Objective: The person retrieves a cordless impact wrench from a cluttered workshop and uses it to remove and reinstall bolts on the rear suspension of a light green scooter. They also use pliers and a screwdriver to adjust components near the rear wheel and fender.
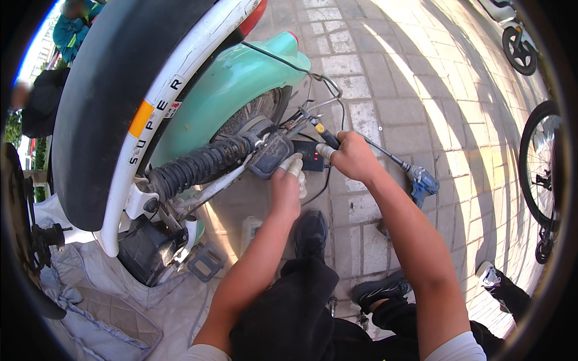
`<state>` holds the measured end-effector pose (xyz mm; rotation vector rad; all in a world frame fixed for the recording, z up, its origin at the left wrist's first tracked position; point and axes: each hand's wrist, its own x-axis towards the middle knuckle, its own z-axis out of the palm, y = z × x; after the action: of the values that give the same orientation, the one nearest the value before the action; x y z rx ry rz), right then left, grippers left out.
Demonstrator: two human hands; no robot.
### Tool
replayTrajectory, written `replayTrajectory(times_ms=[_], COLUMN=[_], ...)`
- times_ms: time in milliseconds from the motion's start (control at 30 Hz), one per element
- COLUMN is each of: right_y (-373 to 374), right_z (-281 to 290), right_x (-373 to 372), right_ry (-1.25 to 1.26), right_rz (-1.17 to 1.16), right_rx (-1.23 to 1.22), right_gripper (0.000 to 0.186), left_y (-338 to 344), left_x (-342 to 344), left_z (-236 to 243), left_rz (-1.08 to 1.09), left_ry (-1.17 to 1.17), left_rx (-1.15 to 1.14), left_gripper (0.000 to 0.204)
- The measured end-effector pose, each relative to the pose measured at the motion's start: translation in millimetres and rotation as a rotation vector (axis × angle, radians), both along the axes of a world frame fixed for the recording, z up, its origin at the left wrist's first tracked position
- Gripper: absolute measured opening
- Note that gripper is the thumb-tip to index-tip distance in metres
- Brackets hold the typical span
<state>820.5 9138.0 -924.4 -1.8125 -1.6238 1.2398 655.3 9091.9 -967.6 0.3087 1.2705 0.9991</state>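
Observation:
In my right hand (352,157) is a slim hand tool with a black and yellow handle (321,128). Its thin metal end points at cables and metal parts by the scooter's rear wheel (257,108). White coverings wrap some fingertips on both hands. My left hand (290,183) has its fingers curled together beside a black rounded housing (271,155); what they grip, if anything, is hidden. Between the hands sits a flat black box (309,155) with small red lights, a cable running down from it. The mint green fender (241,75) arches above the wheel.
The scooter lies tilted at left, its black seat (114,96) and coil shock absorber (201,165) near me. A blue power drill (423,184) with a long shaft rests on the paving at right. A quilted cloth (114,301) spreads lower left. Another person's shoe (489,275) stands right.

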Motion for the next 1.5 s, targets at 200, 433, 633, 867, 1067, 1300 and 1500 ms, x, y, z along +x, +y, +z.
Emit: replayTrajectory(times_ms=[200,433,633,867,1067,1300,1500], right_y=[-9.3,-10.7,-12.1,-11.7,-16.0,-27.6,-22.9], right_z=[9.2,7.2,10.6,7.1,1.6,3.0,13.4], right_x=[6.0,14.0,15.7,19.7,14.2,-7.3,15.1], right_ry=[0.094,0.055,0.07,0.119,0.126,0.31,0.135], right_rz=[0.04,0.065,0.108,0.109,0.078,-0.257,-0.261], right_rx=[-0.178,-0.196,-0.224,-0.319,-0.257,0.001,-0.115], right_gripper=[0.043,0.041,0.04,0.04,0.04,0.032,0.038], left_y=[43.6,53.6,50.0,46.2,41.0,16.5,14.3], left_x=[-4.8,0.6,-2.2,-7.2,-5.5,5.3,-0.6], left_z=[-1.5,-10.7,-4.1,-9.1,-9.1,-8.9,-14.6], left_rz=[0.132,0.078,0.095,0.066,0.09,0.039,0.058], left_ry=[-0.552,-0.517,-0.462,-0.465,-0.465,-0.383,-0.405], left_rx=[0.032,0.038,0.049,0.097,0.053,-0.081,-0.083], left_gripper=[0.026,0.05,0.046,0.044,0.03,0.02,0.023])
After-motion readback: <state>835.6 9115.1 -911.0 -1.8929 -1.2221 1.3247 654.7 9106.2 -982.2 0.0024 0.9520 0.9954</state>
